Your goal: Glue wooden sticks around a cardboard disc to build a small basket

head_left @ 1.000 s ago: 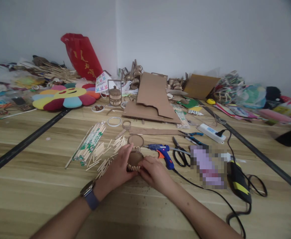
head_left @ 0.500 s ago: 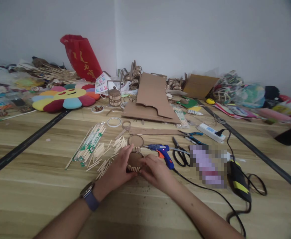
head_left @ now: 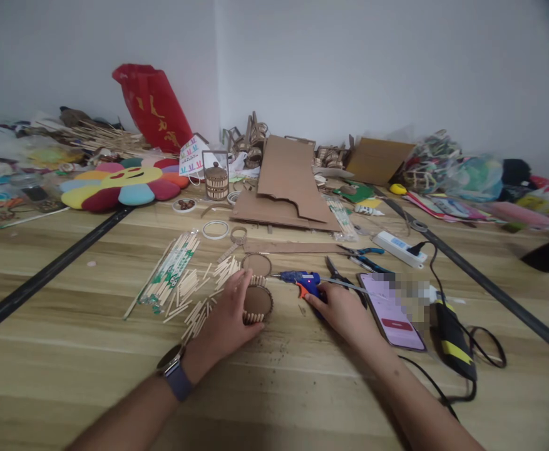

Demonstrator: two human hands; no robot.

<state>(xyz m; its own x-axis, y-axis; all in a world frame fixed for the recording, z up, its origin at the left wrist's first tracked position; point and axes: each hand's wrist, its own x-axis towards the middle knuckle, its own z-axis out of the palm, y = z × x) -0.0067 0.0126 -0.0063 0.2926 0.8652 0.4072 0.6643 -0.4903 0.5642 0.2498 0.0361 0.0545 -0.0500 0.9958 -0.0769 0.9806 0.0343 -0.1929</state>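
My left hand curves round the near-left side of a round cardboard base edged with short wooden sticks, thumb at the front and fingers at the back. My right hand is wrapped round the handle of a blue hot glue gun with an orange trigger, which lies on its side with its nozzle to the left. Just behind the base sits a cardboard disc. Cut wooden sticks lie loose beside my left hand, and a bag of longer sticks is further left.
Black scissors, pliers and a phone lie around my right hand. A power strip and black cord are to the right. Cardboard sheets, a flower cushion and a small lidded stick bucket stand at the back.
My right hand has left the round base and moved right onto the glue gun's handle. My left hand stays at the base.
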